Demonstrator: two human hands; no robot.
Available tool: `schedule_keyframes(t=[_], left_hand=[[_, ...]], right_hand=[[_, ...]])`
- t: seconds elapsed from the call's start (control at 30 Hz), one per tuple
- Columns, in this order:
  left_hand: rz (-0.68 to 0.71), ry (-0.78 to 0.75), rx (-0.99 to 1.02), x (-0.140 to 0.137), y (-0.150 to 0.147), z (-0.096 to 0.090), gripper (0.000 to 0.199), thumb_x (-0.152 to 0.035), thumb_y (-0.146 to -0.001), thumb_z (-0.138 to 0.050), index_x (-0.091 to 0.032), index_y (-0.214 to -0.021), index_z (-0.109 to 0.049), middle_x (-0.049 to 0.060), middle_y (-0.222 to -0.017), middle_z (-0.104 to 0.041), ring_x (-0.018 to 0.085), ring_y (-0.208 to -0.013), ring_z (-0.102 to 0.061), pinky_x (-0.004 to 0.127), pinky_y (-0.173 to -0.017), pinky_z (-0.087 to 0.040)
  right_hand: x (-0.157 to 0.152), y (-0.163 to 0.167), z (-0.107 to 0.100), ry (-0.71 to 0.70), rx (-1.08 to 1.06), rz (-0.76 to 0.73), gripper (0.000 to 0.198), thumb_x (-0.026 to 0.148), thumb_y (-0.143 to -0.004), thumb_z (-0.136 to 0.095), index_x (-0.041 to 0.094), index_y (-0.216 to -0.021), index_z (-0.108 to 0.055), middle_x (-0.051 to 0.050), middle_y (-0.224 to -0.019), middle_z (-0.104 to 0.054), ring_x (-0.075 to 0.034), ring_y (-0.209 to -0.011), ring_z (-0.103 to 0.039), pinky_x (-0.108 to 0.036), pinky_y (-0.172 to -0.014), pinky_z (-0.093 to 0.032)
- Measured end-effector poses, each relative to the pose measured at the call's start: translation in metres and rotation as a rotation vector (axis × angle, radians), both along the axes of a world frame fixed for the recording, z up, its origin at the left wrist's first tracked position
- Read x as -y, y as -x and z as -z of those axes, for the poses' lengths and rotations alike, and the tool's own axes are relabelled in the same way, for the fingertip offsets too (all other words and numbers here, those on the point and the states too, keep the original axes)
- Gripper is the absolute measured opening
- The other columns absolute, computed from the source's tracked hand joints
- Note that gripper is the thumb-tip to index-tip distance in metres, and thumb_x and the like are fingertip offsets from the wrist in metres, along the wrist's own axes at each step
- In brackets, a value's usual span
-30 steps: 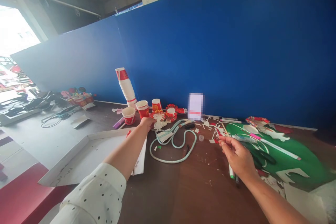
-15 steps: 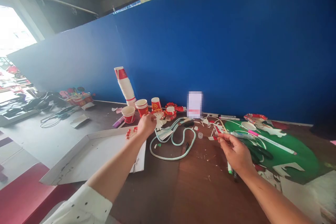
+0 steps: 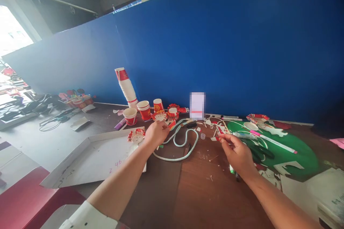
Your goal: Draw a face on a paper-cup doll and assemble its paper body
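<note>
Left hand (image 3: 156, 135) closed, pinching a small red paper piece (image 3: 171, 125) near the pale-blue looped cord (image 3: 176, 159), past the shallow white cardboard tray (image 3: 94, 155). Right hand (image 3: 238, 152) curled by red-and-white paper scraps (image 3: 220, 128), brown tabletop (image 3: 204, 196); from where I'm standing, can't tell if gripping.

Smooth paper piece (image 3: 171, 125), paper cups (image 3: 130, 117), matt cardboard tray (image 3: 83, 162), wood-look tabletop (image 3: 201, 193) with faint sheen, smooth blue panel (image 3: 242, 50)
</note>
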State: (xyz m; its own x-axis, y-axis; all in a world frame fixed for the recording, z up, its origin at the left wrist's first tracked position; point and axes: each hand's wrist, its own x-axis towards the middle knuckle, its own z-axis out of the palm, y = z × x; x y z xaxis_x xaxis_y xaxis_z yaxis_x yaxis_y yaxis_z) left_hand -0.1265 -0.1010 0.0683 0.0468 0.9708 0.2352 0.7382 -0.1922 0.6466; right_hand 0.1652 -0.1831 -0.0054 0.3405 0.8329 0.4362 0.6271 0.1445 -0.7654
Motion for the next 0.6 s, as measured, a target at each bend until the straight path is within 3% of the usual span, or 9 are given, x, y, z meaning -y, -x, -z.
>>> schedule_keyframes(t=[0.07, 0.17, 0.23, 0.33, 0.43, 0.5, 0.6], left_hand=[[-0.011, 0.16, 0.313, 0.002, -0.004, -0.008, 0.01, -0.023, -0.07, -0.073, -0.018, -0.065, -0.067, 0.0, -0.059, -0.055, 0.018, -0.067, -0.057, 0.027, -0.064, -0.043], [0.051, 0.448, 0.856, 0.009, -0.021, -0.008, 0.016, -0.021, -0.065, -0.079, -0.014, -0.074, -0.067, 0.001, -0.068, -0.06, 0.012, -0.059, -0.053, 0.025, -0.06, -0.044], [0.114, 0.54, 1.001, 0.016, -0.039, -0.001, 0.021, -0.019, -0.062, -0.081, -0.013, -0.075, -0.066, 0.001, -0.067, -0.06, 0.009, -0.056, -0.052, 0.024, -0.059, -0.044], [0.194, 0.457, 0.934, 0.026, -0.076, 0.014, 0.012, -0.019, -0.069, -0.075, -0.014, -0.078, -0.068, 0.003, -0.071, -0.063, 0.011, -0.057, -0.053, 0.025, -0.059, -0.042], [0.273, 0.122, 0.582, 0.039, -0.117, 0.026, 0.01, -0.017, -0.077, -0.064, -0.019, -0.083, -0.072, 0.005, -0.078, -0.067, 0.017, -0.073, -0.06, 0.029, -0.071, -0.045], [0.374, -0.112, 0.362, 0.048, -0.14, 0.034, 0.014, -0.015, -0.079, -0.06, -0.021, -0.08, -0.072, 0.006, -0.086, -0.067, 0.02, -0.085, -0.06, 0.031, -0.08, -0.045], [0.478, -0.223, 0.213, 0.056, -0.16, 0.043, 0.015, -0.013, -0.08, -0.057, -0.02, -0.081, -0.07, 0.009, -0.092, -0.065, 0.021, -0.088, -0.06, 0.031, -0.082, -0.046]], right_hand=[[0.001, 0.002, -0.003, 0.008, -0.033, -0.01, 0.029, 0.042, -0.081, -0.054, 0.023, -0.098, -0.068, -0.006, -0.095, -0.075, -0.023, -0.08, -0.07, -0.036, -0.076, -0.053], [0.002, 0.006, -0.008, 0.043, -0.17, -0.073, 0.031, 0.045, -0.079, -0.057, 0.023, -0.098, -0.068, -0.007, -0.091, -0.074, -0.024, -0.079, -0.07, -0.037, -0.071, -0.055], [0.003, 0.01, -0.01, 0.076, -0.311, -0.143, 0.034, 0.048, -0.078, -0.059, 0.023, -0.1, -0.066, -0.008, -0.092, -0.074, -0.024, -0.077, -0.07, -0.037, -0.065, -0.057], [0.004, 0.016, -0.011, 0.134, -0.51, -0.255, 0.036, 0.05, -0.077, -0.063, 0.026, -0.104, -0.065, -0.008, -0.099, -0.074, -0.026, -0.08, -0.071, -0.039, -0.064, -0.058], [0.004, 0.022, -0.012, 0.146, -0.608, -0.347, 0.037, 0.053, -0.08, -0.06, 0.029, -0.109, -0.066, -0.006, -0.105, -0.073, -0.027, -0.09, -0.07, -0.04, -0.069, -0.057], [0.004, 0.021, -0.012, 0.119, -0.569, -0.328, 0.035, 0.055, -0.083, -0.056, 0.028, -0.102, -0.067, -0.006, -0.1, -0.073, -0.026, -0.088, -0.069, -0.038, -0.068, -0.056], [0.002, 0.013, -0.01, 0.092, -0.442, -0.185, 0.033, 0.055, -0.085, -0.052, 0.025, -0.081, -0.066, -0.004, -0.079, -0.071, -0.024, -0.074, -0.066, -0.035, -0.062, -0.052]])
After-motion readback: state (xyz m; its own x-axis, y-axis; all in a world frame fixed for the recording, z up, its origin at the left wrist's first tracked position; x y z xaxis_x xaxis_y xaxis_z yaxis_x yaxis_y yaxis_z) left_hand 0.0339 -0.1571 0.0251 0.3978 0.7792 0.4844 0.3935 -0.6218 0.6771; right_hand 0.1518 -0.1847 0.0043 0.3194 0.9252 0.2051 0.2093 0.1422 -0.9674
